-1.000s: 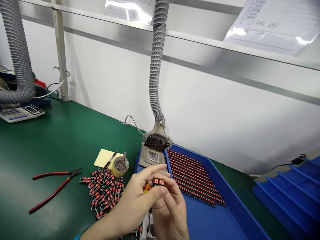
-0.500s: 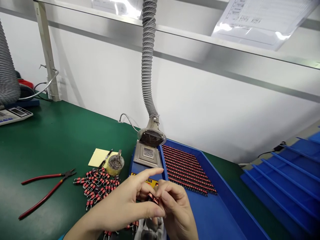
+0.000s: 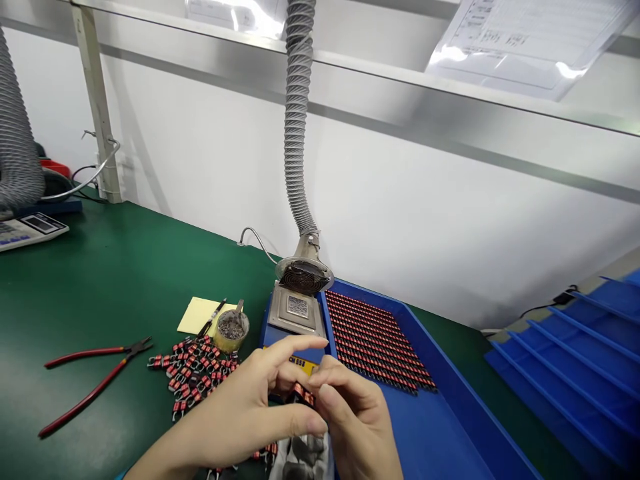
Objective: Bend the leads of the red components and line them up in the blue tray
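Close together at the lower middle, my left hand (image 3: 250, 403) and my right hand (image 3: 360, 420) both have their fingers closed around a small red-and-black coil part (image 3: 303, 395). Fingers hide much of it, its wire ends included. Left of the hands lies a loose heap of similar coil parts (image 3: 197, 373) with bent metal leads. Straight beyond the fingers stands a blue solder pot (image 3: 277, 327) with a metal top plate (image 3: 298, 308). Several rows of coil parts (image 3: 375, 337) lie in a blue tray (image 3: 430, 427) to the right.
Red-handled pliers (image 3: 95, 393) lie spread at the left. A small tub of grey bits (image 3: 231, 328) stands near a yellow notepad (image 3: 200, 313) and a pen (image 3: 213, 317). An extraction hose (image 3: 299, 133) hangs over the pot. Stacked blue trays (image 3: 575, 373) are at the right.
My right hand has turned slightly and moved a little right, its fingers shifting on the coil part. The left hand stays nearly in place.
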`<state>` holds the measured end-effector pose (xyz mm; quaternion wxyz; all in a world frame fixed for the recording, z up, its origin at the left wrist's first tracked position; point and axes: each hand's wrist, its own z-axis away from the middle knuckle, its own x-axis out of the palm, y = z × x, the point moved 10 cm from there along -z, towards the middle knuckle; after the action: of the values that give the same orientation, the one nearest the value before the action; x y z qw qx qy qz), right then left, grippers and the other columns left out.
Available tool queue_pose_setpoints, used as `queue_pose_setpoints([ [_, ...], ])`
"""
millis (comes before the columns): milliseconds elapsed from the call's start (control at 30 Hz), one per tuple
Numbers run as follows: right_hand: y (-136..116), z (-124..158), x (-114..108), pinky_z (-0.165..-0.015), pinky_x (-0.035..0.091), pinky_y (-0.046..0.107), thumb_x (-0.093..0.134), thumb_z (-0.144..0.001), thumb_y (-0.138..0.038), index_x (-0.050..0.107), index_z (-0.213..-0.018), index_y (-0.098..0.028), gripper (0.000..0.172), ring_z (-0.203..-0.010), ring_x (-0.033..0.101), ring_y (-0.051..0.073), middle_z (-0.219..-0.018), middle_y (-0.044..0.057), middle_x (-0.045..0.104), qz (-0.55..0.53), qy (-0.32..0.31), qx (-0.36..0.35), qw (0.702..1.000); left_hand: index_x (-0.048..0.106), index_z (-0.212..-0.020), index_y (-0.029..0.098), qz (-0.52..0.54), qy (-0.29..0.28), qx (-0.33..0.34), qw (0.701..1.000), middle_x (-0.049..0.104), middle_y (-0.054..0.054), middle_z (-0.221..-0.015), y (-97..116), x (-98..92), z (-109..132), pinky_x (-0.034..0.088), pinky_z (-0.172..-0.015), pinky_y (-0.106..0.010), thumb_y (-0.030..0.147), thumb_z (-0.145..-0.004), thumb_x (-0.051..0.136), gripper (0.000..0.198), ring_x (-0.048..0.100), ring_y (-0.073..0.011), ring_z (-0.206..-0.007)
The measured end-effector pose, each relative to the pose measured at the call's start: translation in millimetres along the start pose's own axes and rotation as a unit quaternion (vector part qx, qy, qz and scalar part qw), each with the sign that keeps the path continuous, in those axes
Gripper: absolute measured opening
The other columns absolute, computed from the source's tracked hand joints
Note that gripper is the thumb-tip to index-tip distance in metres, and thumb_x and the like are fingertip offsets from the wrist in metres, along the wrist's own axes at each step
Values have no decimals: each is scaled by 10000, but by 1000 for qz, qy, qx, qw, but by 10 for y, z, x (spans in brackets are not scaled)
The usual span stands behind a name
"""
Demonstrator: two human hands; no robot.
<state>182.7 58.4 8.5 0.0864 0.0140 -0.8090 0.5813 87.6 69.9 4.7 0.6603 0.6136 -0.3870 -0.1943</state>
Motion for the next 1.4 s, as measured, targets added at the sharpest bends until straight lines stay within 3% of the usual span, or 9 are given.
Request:
queue_pose_setpoints([
  [167, 11, -2, 10, -586, 433, 235, 748, -767, -398, 742, -665, -227, 200, -576, 502, 117, -588, -6, 562, -19, 19, 0, 1000, 518, -1284, 349, -24, 12, 9, 1000, 668, 36, -983, 1, -34, 9, 459, -802, -234, 186, -782, 711, 562, 616, -136, -950],
  [433, 19, -31, 65, -452, 376, 201, 785, -733, -341, 742, -645, -221, 156, -455, 462, 66, -596, -27, 515, -106, 21, 19, 994, 516, -1283, 346, -66, 11, 19, 998, 663, -4, -1037, -6, -35, 28, 462, -878, -325, 222, -823, 673, 502, 609, -188, -998],
  [533, 30, -20, 75, -458, 406, 215, 765, -757, -336, 736, -648, -229, 156, -465, 483, 85, -582, -25, 518, -131, 25, 19, 991, 521, -1265, 308, -44, 1, 32, 999, 621, -3, -978, 24, 5, 9, 447, -843, -296, 247, -894, 577, 380, 580, -152, -927],
  [667, -48, 24, 10, -559, 460, 244, 728, -799, -336, 732, -657, -230, 177, -556, 524, 117, -573, -16, 535, -67, 44, -34, 996, 537, -1205, 259, -22, -16, 60, 998, 526, 28, -838, 83, 73, -14, 390, -760, -242, 223, -933, 482, 279, 493, -108, -804],
  [800, -106, 72, -102, -567, 438, 224, 741, -789, -310, 746, -689, -233, 126, -581, 493, 109, -582, -16, 535, 10, 85, -74, 994, 571, -1078, 255, -122, 45, 60, 990, 528, 24, -860, 88, -28, -9, 341, -737, -258, 295, -939, 480, 171, 463, -135, -856],
  [967, -208, 82, -84, -529, 440, 211, 746, -779, -271, 751, -713, -254, 69, -559, 506, 111, -570, -18, 553, 54, 83, -125, 987, 566, -909, 234, -176, 80, 42, 980, 536, 28, -870, 95, -103, 17, 328, -734, -269, 372, -935, 487, 161, 444, -147, -854],
  [1400, -243, 56, -129, -508, 456, 182, 790, -719, -223, 714, -649, -236, 104, -553, 524, 103, -559, -27, 571, 63, 115, -143, 981, 575, -834, 214, -210, 86, 62, 972, 528, 40, -797, 148, -92, -4, 330, -719, -255, 296, -926, 475, 159, 432, -129, -777],
])
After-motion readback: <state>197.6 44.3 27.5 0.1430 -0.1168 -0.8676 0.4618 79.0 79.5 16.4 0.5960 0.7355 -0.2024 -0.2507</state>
